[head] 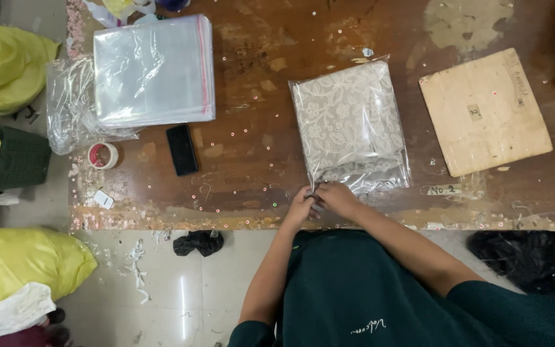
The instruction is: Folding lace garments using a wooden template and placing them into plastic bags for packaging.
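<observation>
Yellow fabric bundles (8, 61) are lying at the far left off the table, and a stack of clear plastic bags with a red sealing strip (154, 71) is sitting on the left of the worn brown wooden table (252, 148), with a small roll of red tape (103, 155) and a black phone (182, 149) near it. Moving right, the left hand (300, 209) and the right hand (336, 198) are meeting, pinched closed, on the near edge of the clear bag holding folded cream lace-patterned fabric (348, 122). The bag is stretching away from both hands toward the far side, its long axis running near to far, tilted slightly. Neither hand is nearer; both are touching it. The fingertips are hiding each other, so the exact pinch is hard to make out. A flat tan cardboard board (486, 112) is lying well apart at right.
</observation>
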